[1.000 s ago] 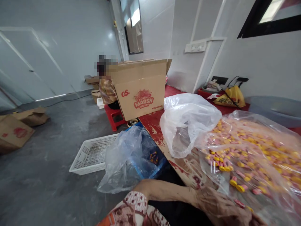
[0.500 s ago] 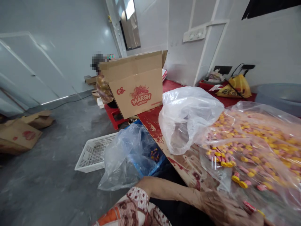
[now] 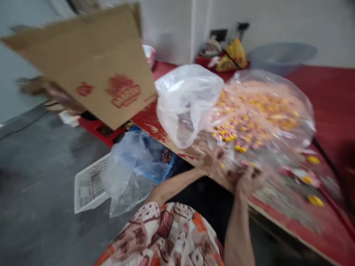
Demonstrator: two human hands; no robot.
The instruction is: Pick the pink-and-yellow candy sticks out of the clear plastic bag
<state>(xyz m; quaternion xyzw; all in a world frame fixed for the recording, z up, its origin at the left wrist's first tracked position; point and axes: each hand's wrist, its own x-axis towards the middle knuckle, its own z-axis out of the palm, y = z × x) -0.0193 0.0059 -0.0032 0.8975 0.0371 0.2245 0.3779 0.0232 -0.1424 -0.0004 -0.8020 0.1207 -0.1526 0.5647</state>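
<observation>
Right hand (image 3: 251, 179) and left hand (image 3: 212, 162) now both show at the near edge of the table (image 3: 330, 96); half a second ago only the left was plain, low at the right of the view. The camera has swung toward the table, so box and crates sit further left.

Leftmost, a white crate (image 3: 91, 184) rests on the grey floor (image 3: 41, 192). Above it in view, the printed box (image 3: 94, 70) stands tilted, its flaps up, with a red stool (image 3: 95, 130) low behind it. A crumpled clear bag (image 3: 127, 162) drapes over the white crate's side and a blue crate (image 3: 170, 168), where small pieces lie.

Next, on the table, comes a white bag (image 3: 185, 99). The left hand reaches in below it, fingers blurred; whether they pinch anything I cannot tell. Pink and yellow pieces (image 3: 241, 129) lie heaped beyond both hands, mostly under clear plastic (image 3: 305, 125). A few show right by the right hand's fingertips, whose grip is too blurred to tell. Behind the heap sit a yellow bag (image 3: 234, 55) and a basin (image 3: 283, 55). Rightmost, stray pieces (image 3: 315, 200) lie loose.
</observation>
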